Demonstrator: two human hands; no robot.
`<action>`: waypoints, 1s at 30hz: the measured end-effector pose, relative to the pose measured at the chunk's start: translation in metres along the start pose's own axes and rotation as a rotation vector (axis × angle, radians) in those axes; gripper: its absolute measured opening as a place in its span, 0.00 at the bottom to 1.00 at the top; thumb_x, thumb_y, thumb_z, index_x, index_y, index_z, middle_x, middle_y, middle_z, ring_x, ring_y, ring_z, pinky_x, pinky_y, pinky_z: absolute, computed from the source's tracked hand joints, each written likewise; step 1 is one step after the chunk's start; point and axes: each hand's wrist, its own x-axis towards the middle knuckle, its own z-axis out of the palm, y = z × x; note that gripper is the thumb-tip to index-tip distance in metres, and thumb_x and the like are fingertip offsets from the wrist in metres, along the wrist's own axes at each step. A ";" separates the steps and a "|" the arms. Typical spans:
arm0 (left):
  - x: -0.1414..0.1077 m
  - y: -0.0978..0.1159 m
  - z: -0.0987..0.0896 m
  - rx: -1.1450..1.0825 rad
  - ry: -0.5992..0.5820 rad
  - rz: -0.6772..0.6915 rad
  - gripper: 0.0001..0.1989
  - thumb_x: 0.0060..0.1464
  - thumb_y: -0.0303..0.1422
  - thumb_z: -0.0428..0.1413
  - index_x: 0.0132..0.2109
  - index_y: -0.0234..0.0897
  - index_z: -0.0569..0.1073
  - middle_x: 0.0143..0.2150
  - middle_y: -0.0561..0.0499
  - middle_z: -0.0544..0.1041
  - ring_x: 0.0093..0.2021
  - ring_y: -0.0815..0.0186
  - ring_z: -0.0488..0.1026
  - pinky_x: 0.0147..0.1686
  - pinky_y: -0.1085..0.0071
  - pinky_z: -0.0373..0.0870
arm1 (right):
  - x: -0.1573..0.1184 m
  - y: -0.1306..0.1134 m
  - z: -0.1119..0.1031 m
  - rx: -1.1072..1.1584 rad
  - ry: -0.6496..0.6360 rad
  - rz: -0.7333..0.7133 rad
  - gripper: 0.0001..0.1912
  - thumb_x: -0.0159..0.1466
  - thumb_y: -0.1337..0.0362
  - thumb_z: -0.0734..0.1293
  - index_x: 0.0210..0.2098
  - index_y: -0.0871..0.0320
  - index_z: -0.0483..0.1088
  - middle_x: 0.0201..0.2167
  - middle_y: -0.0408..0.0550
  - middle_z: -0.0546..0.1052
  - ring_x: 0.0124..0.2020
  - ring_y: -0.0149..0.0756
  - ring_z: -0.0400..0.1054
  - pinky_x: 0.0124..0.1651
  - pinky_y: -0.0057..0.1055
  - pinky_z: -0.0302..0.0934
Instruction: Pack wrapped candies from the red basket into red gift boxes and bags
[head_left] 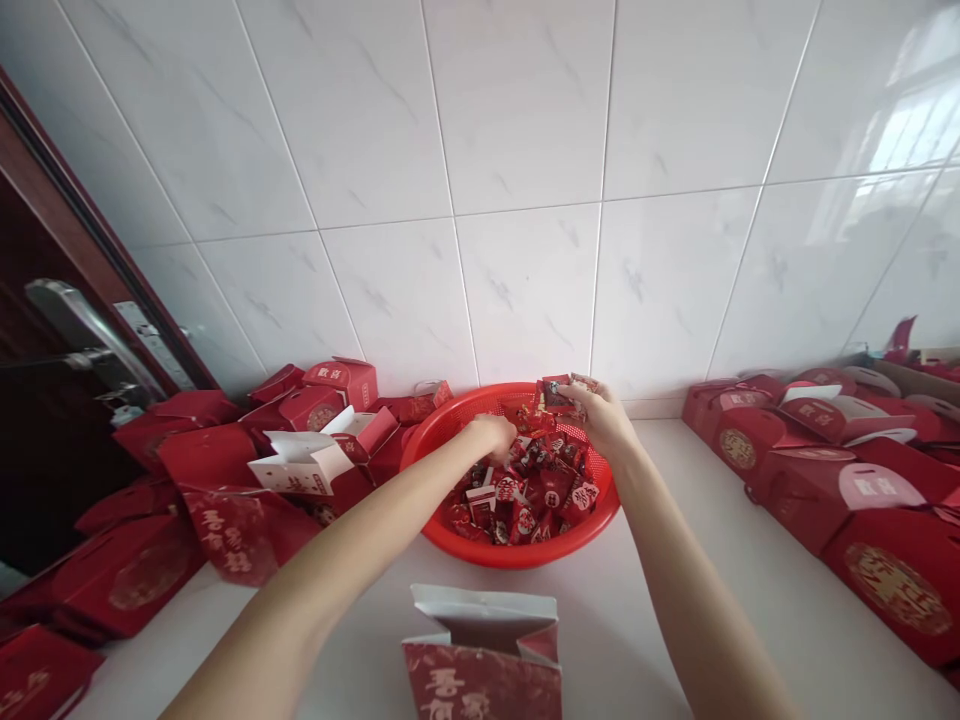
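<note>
A red plastic basket point(517, 555) full of red wrapped candies point(529, 490) stands against the tiled wall. My left hand point(493, 438) is inside it at the left, fingers closed down among the candies; what they hold, if anything, is hidden. Over the basket's back right rim, my right hand point(600, 415) holds wrapped candies point(556, 393) between thumb and fingers. An open red paper box point(487, 680) with a white inside stands upright on the white table in front of the basket.
Red gift boxes point(150, 565) crowd the left side, some with open flaps. More closed red boxes point(847, 470) stand in rows at the right. A dark door with a metal handle point(90, 330) is at the far left.
</note>
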 end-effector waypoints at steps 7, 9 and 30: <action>-0.011 0.003 -0.013 -0.004 -0.012 -0.057 0.16 0.41 0.23 0.63 0.41 0.35 0.82 0.48 0.35 0.82 0.47 0.46 0.79 0.45 0.60 0.74 | 0.003 0.004 -0.006 -0.017 0.080 0.045 0.09 0.50 0.71 0.74 0.27 0.57 0.69 0.22 0.41 0.76 0.22 0.31 0.74 0.23 0.23 0.68; -0.009 0.011 -0.011 -0.082 0.024 0.003 0.16 0.47 0.25 0.60 0.45 0.37 0.81 0.50 0.37 0.81 0.48 0.48 0.79 0.43 0.62 0.75 | 0.004 0.004 -0.007 -0.009 0.085 0.044 0.10 0.50 0.72 0.74 0.28 0.57 0.69 0.21 0.40 0.76 0.22 0.31 0.74 0.23 0.23 0.68; 0.016 -0.004 0.016 -0.380 -0.066 0.257 0.12 0.36 0.27 0.66 0.33 0.40 0.83 0.33 0.52 0.84 0.34 0.59 0.78 0.30 0.72 0.68 | 0.007 0.011 -0.015 -0.043 0.082 0.037 0.08 0.49 0.69 0.74 0.27 0.58 0.71 0.23 0.43 0.78 0.22 0.32 0.75 0.23 0.24 0.68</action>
